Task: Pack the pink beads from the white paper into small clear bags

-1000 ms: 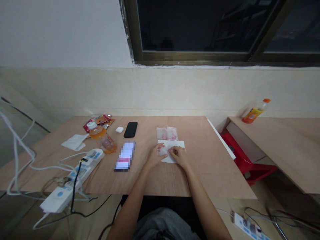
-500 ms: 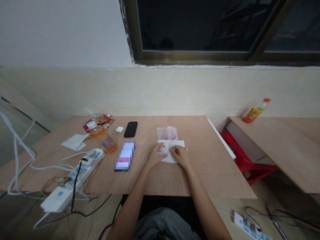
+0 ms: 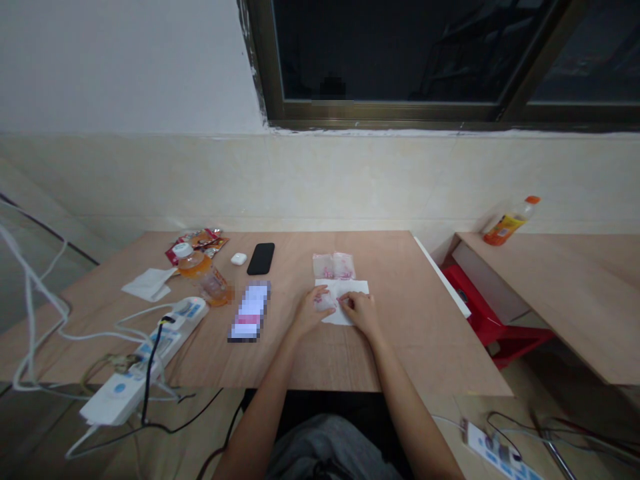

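A white sheet of paper (image 3: 356, 287) lies on the wooden table, with a small clear bag (image 3: 324, 302) with pinkish marks over its left part. My left hand (image 3: 309, 312) rests at the left of this bag, thumb and fingers apart around it. At the paper's right side, my right hand (image 3: 363, 312) has its thumb and fingertips pinched together; what is between them is too small to name. Two more clear bags with pink bits, a left one (image 3: 323, 266) and a right one (image 3: 343, 265), lie just beyond the paper.
Left of my hands are a lit phone (image 3: 251, 310), a black phone (image 3: 261, 259), a white case (image 3: 239, 259), an orange drink bottle (image 3: 204, 275), wrappers, tissue and a power strip (image 3: 145, 360) with cables. Another bottle (image 3: 507, 225) stands on the right table, near a red stool (image 3: 515, 340).
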A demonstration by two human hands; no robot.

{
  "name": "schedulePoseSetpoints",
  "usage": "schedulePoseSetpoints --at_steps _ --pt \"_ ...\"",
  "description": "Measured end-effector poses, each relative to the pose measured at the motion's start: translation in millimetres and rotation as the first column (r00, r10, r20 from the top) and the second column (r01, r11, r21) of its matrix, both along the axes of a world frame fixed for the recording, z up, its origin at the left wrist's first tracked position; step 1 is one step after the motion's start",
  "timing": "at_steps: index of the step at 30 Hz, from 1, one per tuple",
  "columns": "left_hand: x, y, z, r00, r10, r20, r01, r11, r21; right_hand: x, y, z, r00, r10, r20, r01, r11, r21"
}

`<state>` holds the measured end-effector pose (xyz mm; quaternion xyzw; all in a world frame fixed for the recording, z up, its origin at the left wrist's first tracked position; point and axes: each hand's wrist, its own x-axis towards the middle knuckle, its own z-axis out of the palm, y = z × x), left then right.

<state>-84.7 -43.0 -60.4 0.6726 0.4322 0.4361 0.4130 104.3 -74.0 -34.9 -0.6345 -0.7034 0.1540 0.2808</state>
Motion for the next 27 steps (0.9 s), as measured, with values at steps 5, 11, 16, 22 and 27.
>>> schedulePoseSetpoints --at_steps 5,11,16,22,27 --pt "0 0 0.3 1.0 0.001 0.005 -0.001 1.0 -0.013 1 1 -1.6 1.0 0.0 -0.009 0.0 1.0 -0.001" --pt "0 0 0.0 1.0 -0.005 0.022 0.006 1.0 -0.016 2 0 -1.4 0.999 -0.003 -0.039 0.004 1.0 0.019" --pt "1 0 0.3 0.999 0.004 0.052 -0.001 0.999 -0.055 3 4 -5.6 0.993 0.003 -0.119 -0.001 1.0 0.024" --pt "0 -1 1.0 0.999 0.001 0.039 0.0 1.0 -0.03 -3 9 -11.1 0.961 0.068 -0.267 -0.048 0.996 0.079" --pt "0 -1 2.8 0.999 -0.012 0.049 0.013 1.0 -0.011 -6 4 -5.8 0.963 0.119 -0.24 -0.098 0.99 0.098"
